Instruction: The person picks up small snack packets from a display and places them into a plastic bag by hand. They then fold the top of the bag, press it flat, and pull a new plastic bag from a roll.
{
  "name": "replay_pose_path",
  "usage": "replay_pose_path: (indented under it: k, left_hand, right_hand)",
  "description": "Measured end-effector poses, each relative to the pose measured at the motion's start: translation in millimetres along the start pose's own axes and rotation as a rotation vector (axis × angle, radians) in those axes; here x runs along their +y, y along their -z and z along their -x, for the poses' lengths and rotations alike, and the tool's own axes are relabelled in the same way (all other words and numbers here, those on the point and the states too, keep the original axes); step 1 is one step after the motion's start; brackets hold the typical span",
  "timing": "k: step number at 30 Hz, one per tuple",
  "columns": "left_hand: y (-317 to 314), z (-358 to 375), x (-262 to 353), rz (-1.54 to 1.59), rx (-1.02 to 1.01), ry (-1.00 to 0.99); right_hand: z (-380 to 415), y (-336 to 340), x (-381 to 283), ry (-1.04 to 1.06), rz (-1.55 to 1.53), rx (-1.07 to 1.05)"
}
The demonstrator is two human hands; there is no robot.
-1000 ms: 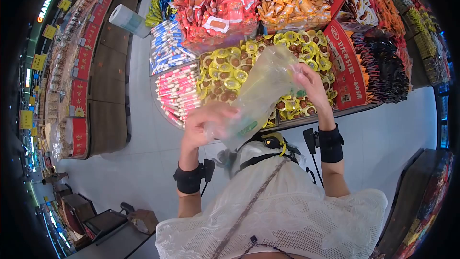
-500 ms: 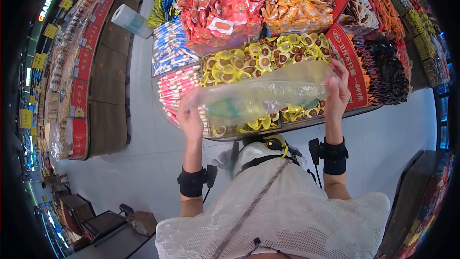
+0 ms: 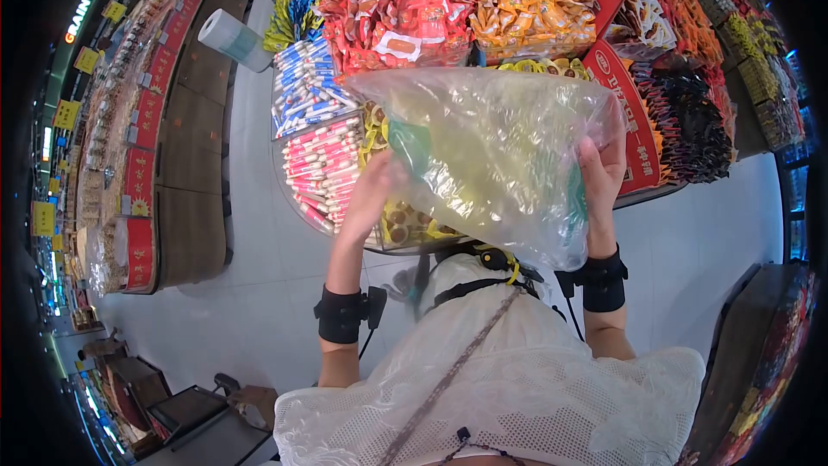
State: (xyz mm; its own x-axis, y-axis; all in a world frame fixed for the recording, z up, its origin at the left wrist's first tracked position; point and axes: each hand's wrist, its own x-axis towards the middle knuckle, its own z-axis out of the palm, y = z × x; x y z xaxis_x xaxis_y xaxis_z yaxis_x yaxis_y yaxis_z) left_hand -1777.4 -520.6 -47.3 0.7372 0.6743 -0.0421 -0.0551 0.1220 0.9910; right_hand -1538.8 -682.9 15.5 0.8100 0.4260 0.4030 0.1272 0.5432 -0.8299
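Observation:
A clear plastic bag (image 3: 492,142) with green print hangs spread out and puffed between my hands, over the snack display. My right hand (image 3: 604,168) grips its right side, thumb in front and fingers partly behind the film. At the bag's lower left edge, my left hand (image 3: 375,194) is closed on the film, its fingertips blurred. Behind the bag, yellow-wrapped snacks (image 3: 410,223) with round brown pieces are largely covered. Pink-and-white wrapped sticks (image 3: 319,168) lie just left of my left hand.
Blue-and-white sticks (image 3: 304,91), red packets (image 3: 392,13) and orange packets (image 3: 526,4) fill the bins farther back. A roll of plastic bags (image 3: 233,39) stands at the display's left. Dark packets (image 3: 690,125) lie at the right, beside a red sign (image 3: 625,112). Shelving (image 3: 194,155) runs along the left.
The bag has gone from a narrow, stretched strip to a wide, puffed sheet, its upper edge higher. My left hand has moved right, toward my right hand, which has shifted slightly lower.

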Motion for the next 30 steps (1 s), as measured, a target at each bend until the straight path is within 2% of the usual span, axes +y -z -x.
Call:
replay_pose_path:
  k: [3, 6, 9, 10, 13, 14, 17, 18, 20, 23, 25, 27, 28, 30]
  left_hand:
    - [-13, -2, 14, -0.049, -0.083, -0.006]
    - [1, -8, 6, -0.106, 0.077, 0.03]
    - [-2, -8, 32, -0.033, 0.242, -0.123]
    - [2, -10, 31, -0.119, 0.204, -0.215]
    - [-2, -11, 48, -0.405, -0.023, -0.294]
    - [-7, -11, 61, -0.592, -0.083, -0.389]
    - [-18, -13, 85, -0.714, -0.072, -0.518]
    - [-18, -16, 91, -0.77, -0.069, -0.643]
    - [-17, -19, 107, -0.818, -0.095, -0.645]
    - [-21, -17, 132, -0.944, -0.159, -0.622]
    - [-25, -17, 145, -1.026, -0.236, -0.619]
    - [-30, -14, 155, -0.983, -0.192, -0.637]
    - [-31, -13, 157, -0.96, -0.169, -0.644]
    - [-28, -18, 152, -0.876, -0.001, -0.742]
  right_hand:
    - [-3, 8, 10, 0.052, 0.044, -0.052]
    - [-5, 19, 9, -0.084, 0.132, -0.171]
    - [-19, 49, 30, -0.215, 0.166, 0.001]
    - [-22, 49, 30, -0.118, 0.279, 0.057]
    - [-25, 16, 21, 0.182, 0.378, -0.19]
    - [-25, -3, 12, 0.263, 0.435, -0.301]
    - [-32, -42, -7, 0.575, 0.619, -0.235]
    - [-39, -46, -11, 0.632, 0.621, -0.236]
    - [-53, -50, -18, 0.744, 0.633, -0.232]
    - [-63, -62, -33, 0.584, 0.604, -0.628]
    - [-62, -79, -33, 0.524, 0.487, -0.654]
    - [-62, -85, -22, 0.394, 0.346, -0.619]
    - [-67, -79, -16, 0.195, 0.289, -0.665]
    - [-73, -64, -7, -0.102, 0.142, -0.767]
